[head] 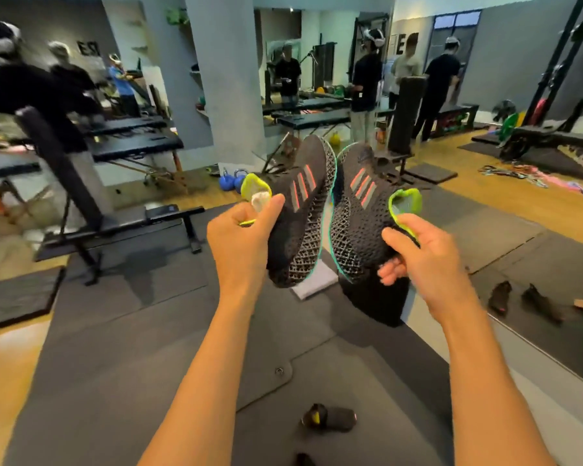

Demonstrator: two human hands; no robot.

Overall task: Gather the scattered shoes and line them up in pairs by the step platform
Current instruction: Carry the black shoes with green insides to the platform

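Left hand (241,240): grips the heel of the left black sneaker (300,210), centre frame.
Right hand (421,253): grips the right black sneaker (360,216), soles nearly touching.
Lower frame: dark shoe (330,418) on the mat (132,348).

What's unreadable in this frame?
All head view.
- Dark shoe at bottom edge: cut off by frame.
- Black block: top hidden behind black knit sneaker in right hand.
- White flat item: mostly behind matching sneaker in left hand.
- Two dark shoes far right: blurred, pairing unclear.
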